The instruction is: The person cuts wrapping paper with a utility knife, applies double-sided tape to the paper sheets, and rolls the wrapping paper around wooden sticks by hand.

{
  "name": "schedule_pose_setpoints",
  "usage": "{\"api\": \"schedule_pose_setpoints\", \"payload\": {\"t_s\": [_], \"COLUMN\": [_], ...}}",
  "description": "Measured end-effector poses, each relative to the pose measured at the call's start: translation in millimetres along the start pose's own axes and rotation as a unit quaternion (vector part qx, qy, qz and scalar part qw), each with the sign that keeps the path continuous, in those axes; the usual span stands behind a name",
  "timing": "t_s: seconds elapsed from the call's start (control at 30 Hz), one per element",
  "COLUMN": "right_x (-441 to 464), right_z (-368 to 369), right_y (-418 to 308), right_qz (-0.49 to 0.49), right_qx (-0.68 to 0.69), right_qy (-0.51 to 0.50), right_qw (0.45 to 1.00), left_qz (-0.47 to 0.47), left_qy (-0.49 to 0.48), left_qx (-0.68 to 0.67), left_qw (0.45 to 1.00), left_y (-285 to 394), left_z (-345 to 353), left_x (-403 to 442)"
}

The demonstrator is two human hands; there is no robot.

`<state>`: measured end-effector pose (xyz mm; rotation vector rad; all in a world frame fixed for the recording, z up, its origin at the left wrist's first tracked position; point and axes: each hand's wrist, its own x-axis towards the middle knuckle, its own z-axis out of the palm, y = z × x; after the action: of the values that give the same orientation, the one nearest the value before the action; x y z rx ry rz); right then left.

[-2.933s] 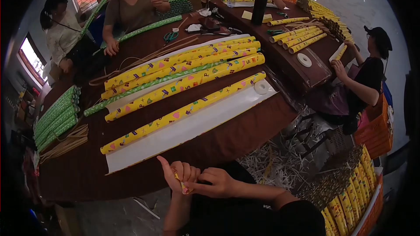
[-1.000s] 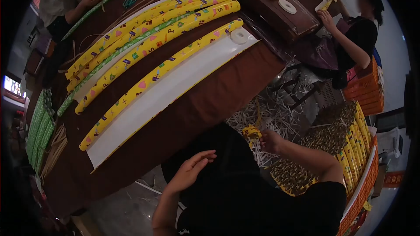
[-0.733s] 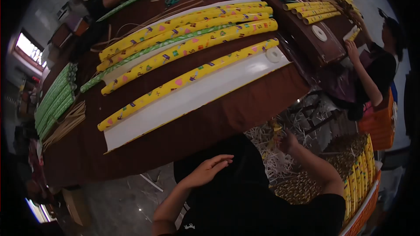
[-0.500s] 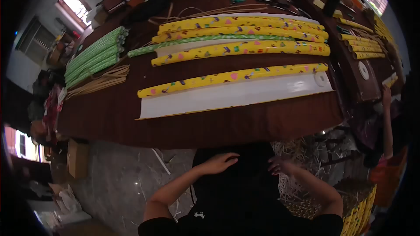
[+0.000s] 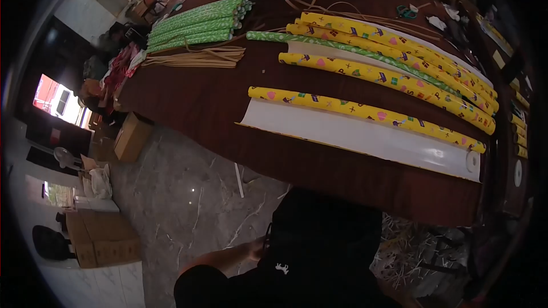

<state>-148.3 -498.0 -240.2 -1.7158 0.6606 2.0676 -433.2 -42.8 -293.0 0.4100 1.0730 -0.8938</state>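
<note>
My left hand [image 5: 258,249] is low against the side of my black clothing [image 5: 328,234], next to a thin dark loop. Its fingers are mostly hidden there, so I cannot tell whether they are apart, together or around anything. My right fingers are out of my sight, and I cannot tell how they stand either.

Ahead of my left fingers and off to the right, on the brown-covered bench [image 5: 188,102], lies a yellow printed sheet [image 5: 365,115], well apart from them. Its far side is rolled into a long tube, and the near part opens flat towards me, white face up. A white ring-shaped roll [image 5: 472,162] sits on that white face at the right end.

Beyond the sheet, farther from my fingers, several yellow tubes [image 5: 394,82] lie close together with a green tube [image 5: 274,36] among them. Past these are loose brown strips and teal-handled scissors [image 5: 407,11].

Straight ahead and a little left, a stack of green rolls [image 5: 194,23] rests on the bench, with a bundle of flat brown strips [image 5: 197,57] on its near side. Between my left fingers and the bench edge, a white strip [image 5: 238,179] lies on the floor [image 5: 182,194].
</note>
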Motion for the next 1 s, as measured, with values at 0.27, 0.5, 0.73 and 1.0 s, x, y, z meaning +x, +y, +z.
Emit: {"api": "schedule_pose_setpoints", "payload": {"t_s": [0.27, 0.5, 0.73, 1.0], "right_x": [-12.4, -41.2, -77.4, -279.7], "right_z": [11.6, 12.7, 15.2, 7.3], "right_y": [-19.8, -6.9, -21.0, -157.1], "right_qz": [0.000, 0.008, -0.013, -0.416], "right_qx": [-0.092, -0.114, -0.160, -0.356], "right_qy": [-0.027, -0.022, -0.016, -0.117], "right_qw": [0.995, 0.993, 0.987, 0.828], "left_qz": [-0.060, -0.119, -0.162, 0.362], "left_qy": [0.088, 0.120, 0.024, -0.061], "left_qx": [0.181, 0.387, 0.766, 0.801], "left_qw": [0.978, 0.906, 0.621, 0.473], "left_y": [-2.2, 29.3, 83.0, 234.4], "left_z": [12.0, 34.2, -6.2, 293.1], "left_x": [-21.7, -36.8, -28.4, -229.1]}}
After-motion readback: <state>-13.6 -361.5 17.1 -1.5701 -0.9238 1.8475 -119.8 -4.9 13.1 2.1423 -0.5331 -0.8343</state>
